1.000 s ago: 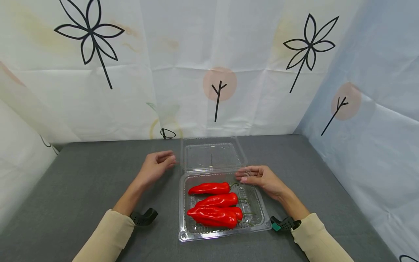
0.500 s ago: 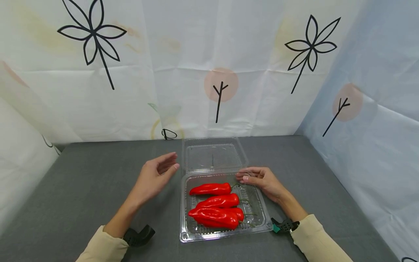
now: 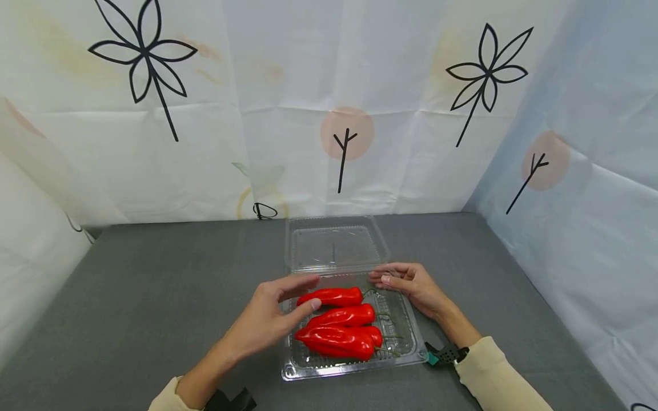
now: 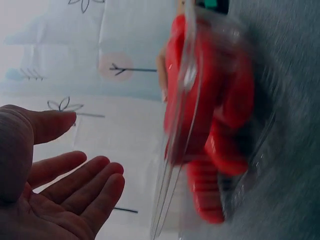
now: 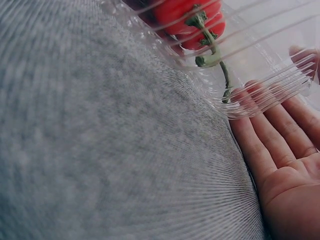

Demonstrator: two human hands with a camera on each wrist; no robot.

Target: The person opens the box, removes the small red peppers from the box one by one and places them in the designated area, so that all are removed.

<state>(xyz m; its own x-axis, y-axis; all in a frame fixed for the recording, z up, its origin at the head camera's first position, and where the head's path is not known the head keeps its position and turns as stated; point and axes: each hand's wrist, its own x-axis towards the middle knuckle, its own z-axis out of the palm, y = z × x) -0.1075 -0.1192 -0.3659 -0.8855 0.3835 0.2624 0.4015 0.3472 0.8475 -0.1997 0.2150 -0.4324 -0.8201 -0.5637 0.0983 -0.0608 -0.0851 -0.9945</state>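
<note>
Several long red peppers with green stems lie in a clear plastic clamshell container, whose lid is folded back behind it. My left hand hovers at the container's left rim, thumb and fingers spread, fingertips overlapping the rearmost pepper in the head view. In the left wrist view, that hand holds nothing. At the back right corner, my right hand rests against the container. The right wrist view shows its long fingers straight, their tips behind the plastic wall.
A grey cloth-covered table lies beneath everything. White sheets printed with black leaf and tree drawings stand behind it and along both sides. Dark bands sit at both wrists.
My left hand has moved from beside the folded-back lid toward me and right, over the container's left rim. The right hand and the peppers have stayed put.
</note>
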